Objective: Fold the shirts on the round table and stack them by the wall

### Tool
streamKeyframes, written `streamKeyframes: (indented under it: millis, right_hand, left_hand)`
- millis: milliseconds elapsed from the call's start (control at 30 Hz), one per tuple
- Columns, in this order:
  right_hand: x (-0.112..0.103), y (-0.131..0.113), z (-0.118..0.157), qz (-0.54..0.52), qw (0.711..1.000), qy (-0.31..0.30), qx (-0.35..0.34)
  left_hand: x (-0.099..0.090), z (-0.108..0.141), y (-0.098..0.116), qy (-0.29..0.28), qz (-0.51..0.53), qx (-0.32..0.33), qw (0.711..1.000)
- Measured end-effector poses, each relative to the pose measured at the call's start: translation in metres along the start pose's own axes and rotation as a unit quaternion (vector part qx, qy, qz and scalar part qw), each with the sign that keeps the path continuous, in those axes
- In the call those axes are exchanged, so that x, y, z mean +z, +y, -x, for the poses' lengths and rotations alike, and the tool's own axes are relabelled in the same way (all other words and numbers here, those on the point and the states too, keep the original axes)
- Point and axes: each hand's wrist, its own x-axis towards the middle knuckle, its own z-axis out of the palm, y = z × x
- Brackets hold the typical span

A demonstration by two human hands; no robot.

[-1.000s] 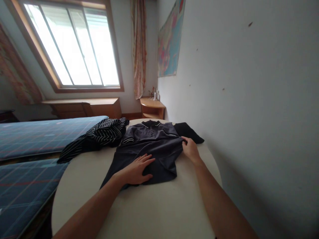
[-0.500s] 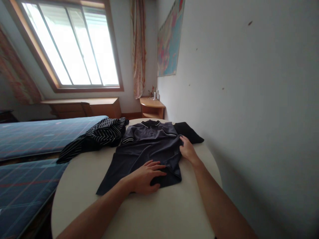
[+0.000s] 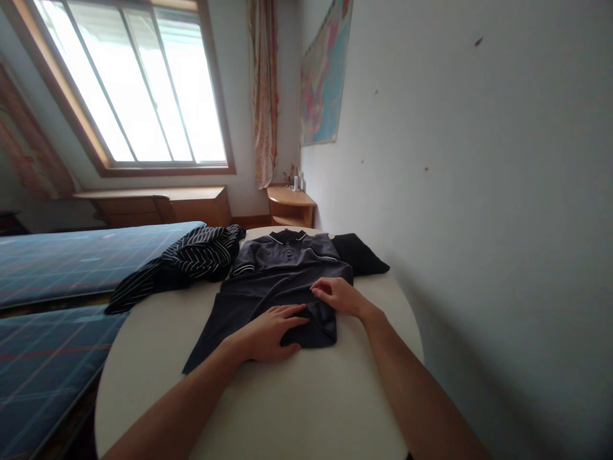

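Note:
A dark grey polo shirt [image 3: 268, 291] with a white-edged black collar and white-edged sleeves lies on a round cream table [image 3: 306, 409], collar toward the far side. My left hand [image 3: 275, 332] rests flat on the shirt's lower part with its fingers spread. Over the shirt's right side is my right hand [image 3: 338, 296], its fingertips pinched together; whether cloth is between them is too small to tell. Near my left fingertips the lower right corner of the shirt is rumpled and turned over.
A striped black garment [image 3: 201, 255] hangs over the table's left edge toward a blue plaid mattress [image 3: 96, 255]. Folded black cloth [image 3: 359, 253] lies at the table's far right. The wall [image 3: 454, 223] stands close on the right; a corner shelf [image 3: 290, 197] is behind.
My right hand has moved left and inward from the shirt's right edge. The lower right part of the shirt has shifted left. My left hand has moved slightly left, still flat.

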Motion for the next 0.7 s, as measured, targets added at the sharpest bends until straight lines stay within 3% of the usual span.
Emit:
streamKeyframes:
  millis: [233,367,567,700]
  right_hand:
    - [0.005,0.007,0.001,0.003,0.998,-0.058,-0.013]
    - [0.000,0.007,0.001,-0.017,0.999,-0.047,-0.005]
    - [-0.015,0.005,0.004,-0.152,0.988,-0.016,0.002]
    - [-0.021,0.008,0.008,-0.232,0.970,-0.038,0.057]
  left_hand:
    - [-0.008,0.007,-0.022,0.017,-0.010,-0.062,0.998]
    - [-0.008,0.008,-0.023,0.020,-0.010,-0.068,0.997]
    - [-0.008,0.010,-0.027,0.028,-0.007,-0.072,0.997]
    - [-0.009,0.011,-0.028,0.033,-0.004,-0.072,0.997]
